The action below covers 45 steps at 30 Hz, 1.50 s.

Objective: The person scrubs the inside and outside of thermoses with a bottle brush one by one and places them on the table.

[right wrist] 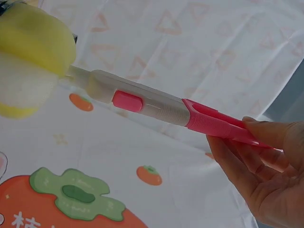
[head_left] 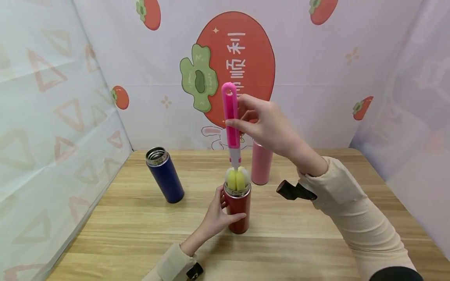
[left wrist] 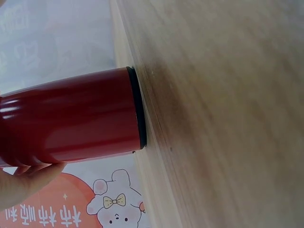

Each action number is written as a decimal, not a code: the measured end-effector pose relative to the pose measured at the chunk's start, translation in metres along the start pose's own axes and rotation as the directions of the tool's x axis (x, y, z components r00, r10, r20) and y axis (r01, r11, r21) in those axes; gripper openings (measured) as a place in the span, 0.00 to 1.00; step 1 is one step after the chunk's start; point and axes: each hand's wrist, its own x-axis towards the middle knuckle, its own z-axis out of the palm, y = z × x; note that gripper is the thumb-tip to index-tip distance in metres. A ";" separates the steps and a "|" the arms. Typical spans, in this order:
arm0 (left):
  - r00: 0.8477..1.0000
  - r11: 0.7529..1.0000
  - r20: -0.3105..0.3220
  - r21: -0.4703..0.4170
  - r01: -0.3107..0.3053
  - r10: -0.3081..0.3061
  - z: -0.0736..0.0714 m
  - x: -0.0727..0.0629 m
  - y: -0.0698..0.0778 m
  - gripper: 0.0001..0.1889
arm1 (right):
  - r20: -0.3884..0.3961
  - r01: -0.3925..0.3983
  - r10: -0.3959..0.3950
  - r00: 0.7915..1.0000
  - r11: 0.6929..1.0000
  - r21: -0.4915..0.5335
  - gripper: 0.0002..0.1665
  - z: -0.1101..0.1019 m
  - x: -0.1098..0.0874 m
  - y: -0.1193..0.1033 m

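A pink-handled bottle brush (head_left: 231,113) stands nearly upright, its handle pinched between the thumb and fingers of my right hand (head_left: 261,121). Its yellow and white sponge head (head_left: 237,179) sits at the mouth of a red bottle (head_left: 240,212), partly inside the rim. My left hand (head_left: 215,218) grips the bottle's side, thumb across the front. In the left wrist view the red bottle (left wrist: 76,116) has its dark base on the wooden table. The right wrist view shows the pink handle (right wrist: 218,121) with a grey neck and a pink button.
A lidless blue bottle (head_left: 166,177) stands to the left. Behind the right hand is a pink bottle (head_left: 261,166), its top hidden by the hand. The wooden table (head_left: 299,242) meets a printed cloth backdrop (head_left: 309,78) at the back, with cloth on both sides.
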 end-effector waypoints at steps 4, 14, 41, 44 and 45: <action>1.000 1.000 0.003 -0.004 0.002 -0.002 0.000 0.001 -0.001 0.39 | 0.015 0.014 -0.014 1.000 1.000 -0.014 0.15 0.003 -0.001 0.002; 1.000 1.000 0.004 -0.009 -0.024 0.024 0.000 0.002 -0.004 0.39 | 0.049 0.114 -0.112 0.993 0.993 -0.036 0.14 0.016 -0.011 0.008; 1.000 0.999 0.008 -0.041 0.019 -0.019 0.001 0.004 -0.013 0.40 | 0.106 0.044 -0.049 0.993 0.998 0.051 0.17 0.058 -0.056 0.060; 1.000 0.999 -0.021 -0.029 0.014 -0.015 0.003 0.005 -0.024 0.40 | 0.065 0.036 -0.041 0.997 0.997 0.074 0.17 0.057 -0.060 0.062; 1.000 1.000 -0.028 -0.018 0.004 -0.005 0.003 0.006 -0.027 0.40 | 0.051 0.031 -0.035 0.998 0.996 0.084 0.17 0.057 -0.062 0.064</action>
